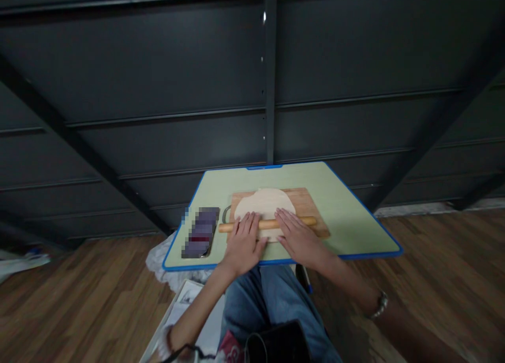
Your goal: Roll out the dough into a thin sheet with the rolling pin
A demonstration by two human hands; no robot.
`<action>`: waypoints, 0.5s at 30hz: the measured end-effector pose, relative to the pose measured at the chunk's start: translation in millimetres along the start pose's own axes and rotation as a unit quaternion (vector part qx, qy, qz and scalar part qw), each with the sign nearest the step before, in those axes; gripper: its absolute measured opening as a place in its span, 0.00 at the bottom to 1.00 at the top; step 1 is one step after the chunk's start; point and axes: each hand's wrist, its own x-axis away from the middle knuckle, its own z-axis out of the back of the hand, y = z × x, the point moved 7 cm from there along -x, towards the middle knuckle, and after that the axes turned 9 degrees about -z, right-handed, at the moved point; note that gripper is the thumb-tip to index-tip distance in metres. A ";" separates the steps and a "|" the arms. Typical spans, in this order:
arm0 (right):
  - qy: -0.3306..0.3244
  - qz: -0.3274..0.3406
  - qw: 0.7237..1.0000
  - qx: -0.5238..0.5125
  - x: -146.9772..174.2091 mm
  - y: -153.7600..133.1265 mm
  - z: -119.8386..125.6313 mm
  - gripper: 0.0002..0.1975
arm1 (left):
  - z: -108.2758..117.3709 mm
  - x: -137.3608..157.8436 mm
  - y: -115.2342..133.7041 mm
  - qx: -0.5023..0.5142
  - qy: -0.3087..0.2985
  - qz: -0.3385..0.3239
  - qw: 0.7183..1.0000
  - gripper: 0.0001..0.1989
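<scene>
A wooden rolling pin (pixel 269 224) lies crosswise over a flat, pale sheet of dough (pixel 270 199). Under the dough is a wooden cutting board (pixel 303 199) with a metal handle at its left end. My left hand (pixel 243 242) rests palm down on the left part of the pin, its fingers stretched forward over it. On the right part, my right hand (pixel 299 239) lies flat in the same way, with straight fingers angled inward and the thumb toward the middle. Neither hand wraps around the pin. The dough's near edge shows between the hands.
The board sits on a small light-green table (pixel 351 231) with a blue rim. A phone (pixel 202 231) with a pixelated screen lies left of the board. Behind the table rises a dark panelled wall (pixel 189 63). My jean-clad legs (pixel 272 300) are below the near edge, above a wooden floor.
</scene>
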 end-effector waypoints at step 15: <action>-0.078 -0.159 0.984 0.002 -122.6 70.6 -43.4 0.24 | -30.2 -110.8 -84.0 0.035 -0.094 0.111 0.989 0.33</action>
